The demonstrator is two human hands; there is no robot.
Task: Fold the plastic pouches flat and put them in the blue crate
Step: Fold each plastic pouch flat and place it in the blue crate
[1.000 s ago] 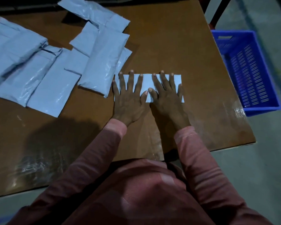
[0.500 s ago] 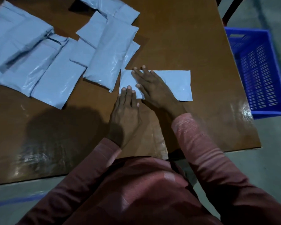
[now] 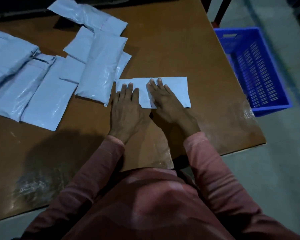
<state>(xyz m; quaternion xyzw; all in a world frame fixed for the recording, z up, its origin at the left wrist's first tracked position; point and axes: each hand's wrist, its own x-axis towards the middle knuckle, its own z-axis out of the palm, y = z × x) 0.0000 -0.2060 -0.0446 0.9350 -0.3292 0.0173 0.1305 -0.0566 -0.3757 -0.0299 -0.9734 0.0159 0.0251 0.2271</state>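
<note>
Both hands lie flat, palms down, fingers straight, gripping nothing. The left hand (image 3: pixel 126 108) presses the left end of a folded pouch (image 3: pixel 177 87), its fingers a little spread. The right hand (image 3: pixel 166 104) lies just beside it across the pouch's middle, angled slightly leftward. Pressing like this looks meant to push the air out and set the crease, so the slippery plastic does not spring open. A fold edge shows between the two hands, near the pouch's front edge.

The pouch lies on the brown desk (image 3: pixel 163 40) straight ahead of the person. Its left end is just beside the nearest of the loose pouches (image 3: pixel 97 70), which overlap across the desk's left and far side. Those look puffier and, by my reading, not yet folded.

The blue crate (image 3: pixel 256 70) sits on the floor (image 3: pixel 275 153) off the desk's right edge, on the right hand's side, with its slotted bottom in view. Judging by that, this pouch is nearly ready to go across, and most of the job remains.
</note>
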